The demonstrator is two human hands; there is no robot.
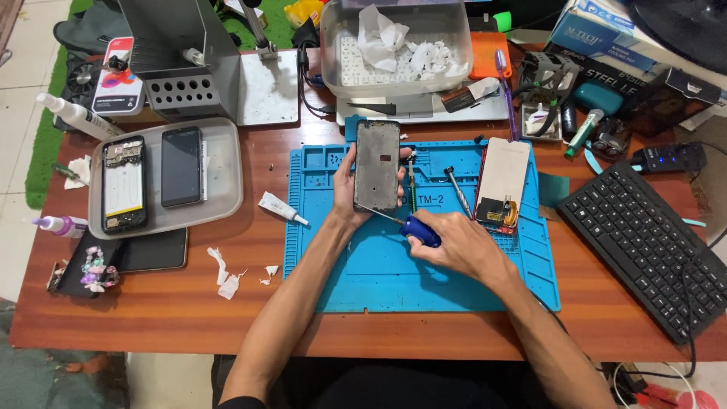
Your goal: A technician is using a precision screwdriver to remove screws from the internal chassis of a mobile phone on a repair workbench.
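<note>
The left hand (350,189) is closed around a phone frame (376,165), holding it upright above the blue mat (379,265). The right hand (458,244) is clenched on a blue-handled screwdriver (409,226), its tip touching the frame's lower edge (just beside the left wrist). Steady, light pressure with the tip kept seated looks wise here. The frame's long axis runs away from the person, its top end pointing toward the far tabletop (265,242).
</note>
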